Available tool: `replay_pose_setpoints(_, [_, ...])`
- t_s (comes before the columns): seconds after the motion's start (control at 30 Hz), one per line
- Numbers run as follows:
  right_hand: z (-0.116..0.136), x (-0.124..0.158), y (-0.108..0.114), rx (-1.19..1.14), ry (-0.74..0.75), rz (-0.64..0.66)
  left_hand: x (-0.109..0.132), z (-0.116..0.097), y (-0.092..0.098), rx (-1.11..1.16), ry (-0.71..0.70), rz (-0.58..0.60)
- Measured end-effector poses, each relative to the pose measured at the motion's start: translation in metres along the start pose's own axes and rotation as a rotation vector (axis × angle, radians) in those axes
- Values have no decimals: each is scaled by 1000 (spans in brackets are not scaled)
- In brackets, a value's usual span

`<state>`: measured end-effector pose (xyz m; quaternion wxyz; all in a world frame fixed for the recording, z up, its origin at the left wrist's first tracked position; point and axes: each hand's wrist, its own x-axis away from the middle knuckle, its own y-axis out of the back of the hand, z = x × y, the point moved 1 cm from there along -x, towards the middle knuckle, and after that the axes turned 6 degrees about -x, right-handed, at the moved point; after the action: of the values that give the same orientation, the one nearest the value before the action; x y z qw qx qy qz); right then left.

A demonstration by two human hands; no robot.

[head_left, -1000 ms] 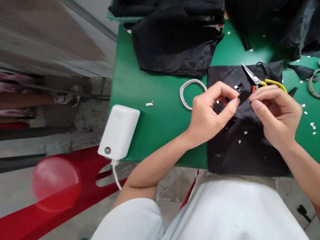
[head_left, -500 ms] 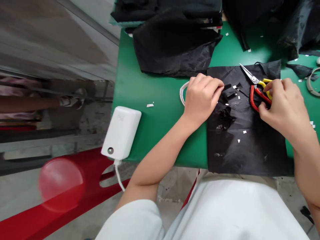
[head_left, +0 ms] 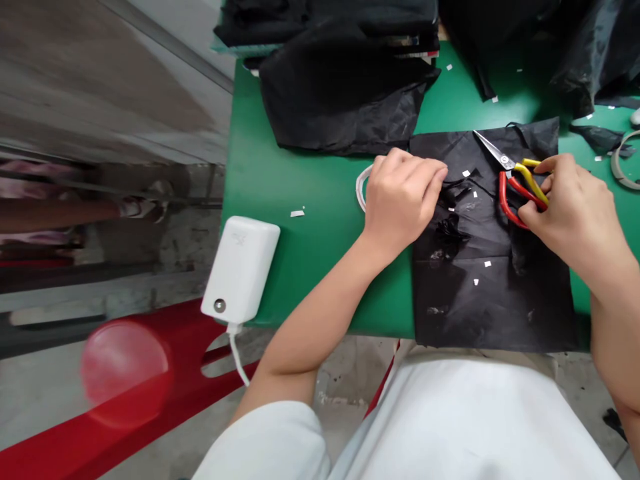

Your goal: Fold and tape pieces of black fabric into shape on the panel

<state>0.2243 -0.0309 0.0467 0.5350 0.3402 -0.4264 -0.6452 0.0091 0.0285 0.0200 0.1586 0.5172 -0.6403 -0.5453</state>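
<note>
A flat black fabric sheet (head_left: 495, 307) lies near the front edge of the green table, with white paper bits and a small bunch of black strips (head_left: 450, 228) on it. My left hand (head_left: 403, 197) is closed in a pinch at the sheet's left side, and a thin black strip (head_left: 455, 181) runs out from its fingertips. Over the sheet's right side, my right hand (head_left: 575, 207) grips the scissors (head_left: 511, 168) by their red and yellow handles. Their blades point away to the upper left and look closed. Part of the handles is hidden by my fingers.
A white power bank (head_left: 241, 270) with a cable sits at the table's left corner. Behind lie a black bag (head_left: 345, 100) and more black fabric. A white ring (head_left: 361, 190) is partly behind my left hand; a tape roll (head_left: 620, 163) is at the right edge.
My right hand has moved slightly right, its fingers shifting on the scissors' handles. The black strip by my left fingertips now looks thinner. The whole view has shifted a little.
</note>
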Motion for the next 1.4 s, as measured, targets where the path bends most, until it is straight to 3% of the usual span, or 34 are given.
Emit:
replay_pose_setpoints(0.17, [-3,-3,11,-156,-78,63,-3,1,19,-212,202,55])
replay_pose_setpoints(0.3, [-5,-6,21,-364,-108,53,-2,-3,27,-419,303,320])
replay_pose_setpoints(0.43, [-10,-8,29,-523,-147,18,1,-8,28,-514,277,519])
replay_pose_setpoints(0.53, [-19,-10,32,-402,-122,-122,3,-10,29,-543,229,590])
replay_pose_setpoints(0.67, [-30,-15,30,-56,-53,-262,4,-11,33,-570,196,628])
replay_pose_setpoints(0.8, [-29,-17,25,171,-38,-154,4,-8,33,-534,240,547])
replay_pose_setpoints(0.97, [-27,-15,17,211,5,-54,3,0,29,-219,305,145])
replay_pose_setpoints(1.07, [-27,-15,14,215,6,-28,3,-2,31,93,251,-5])
replay_pose_setpoints(1.23, [-24,-15,12,239,-17,32,3,-17,38,580,174,9])
replay_pose_setpoints(1.4, [-24,-14,13,225,-26,58,5,-25,35,717,150,31])
